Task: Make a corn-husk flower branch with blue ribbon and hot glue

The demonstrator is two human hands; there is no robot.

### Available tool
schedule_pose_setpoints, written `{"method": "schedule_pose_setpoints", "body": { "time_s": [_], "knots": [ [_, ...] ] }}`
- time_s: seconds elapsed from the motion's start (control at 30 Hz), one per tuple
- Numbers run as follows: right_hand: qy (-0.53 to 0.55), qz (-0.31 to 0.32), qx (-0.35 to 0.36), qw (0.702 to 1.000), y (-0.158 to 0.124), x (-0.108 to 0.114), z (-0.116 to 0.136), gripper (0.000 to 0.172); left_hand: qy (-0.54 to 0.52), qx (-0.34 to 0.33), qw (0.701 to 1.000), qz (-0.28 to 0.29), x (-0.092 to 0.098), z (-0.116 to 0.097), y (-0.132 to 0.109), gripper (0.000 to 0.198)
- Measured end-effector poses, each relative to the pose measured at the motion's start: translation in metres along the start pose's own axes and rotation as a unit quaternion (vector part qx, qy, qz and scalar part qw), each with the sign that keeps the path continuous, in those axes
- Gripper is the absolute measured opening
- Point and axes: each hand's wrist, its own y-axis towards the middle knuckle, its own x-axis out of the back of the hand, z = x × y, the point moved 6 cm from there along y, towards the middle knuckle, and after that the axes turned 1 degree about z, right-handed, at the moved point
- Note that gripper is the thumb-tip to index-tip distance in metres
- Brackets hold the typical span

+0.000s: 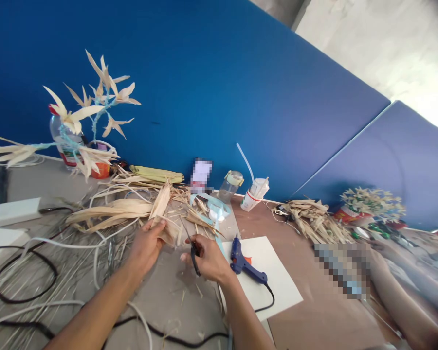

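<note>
My left hand (148, 245) grips the base of a dry corn husk (161, 201) between thumb and fingers, its pointed end upward. In my right hand (208, 257) is a pair of dark-handled scissors (194, 257), blades pointing up toward the husk's right side. The blades do not visibly touch the husk. Loose dry husks (113, 212) lie just left of it. A blue glue gun (248, 262) rests on a white sheet (281, 289) right of my right hand.
Husk flowers (73, 116) on blue stems rise at the left near a bottle. White cables (69, 245) cross the left side. A clear jar (230, 186) and a paper cup (253, 195) stand by the blue partition. Another person's arm (394, 291) is at the right.
</note>
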Motion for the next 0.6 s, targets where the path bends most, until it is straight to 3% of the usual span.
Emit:
{"method": "schedule_pose_setpoints", "body": {
  "time_s": [0.27, 0.6],
  "knots": [
    [-0.070, 0.006, 0.001, 0.998, -0.0026, 0.0004, 0.0047, 0.031, 0.009, 0.003, 1.000, -0.002, 0.0022, 0.0008, 0.0026, 0.028],
    [-0.023, 0.020, -0.008, 1.000, -0.0021, -0.0026, 0.0002, 0.027, 0.048, 0.002, 0.999, 0.022, -0.0061, 0.0015, -0.0036, 0.028]
  ]
}}
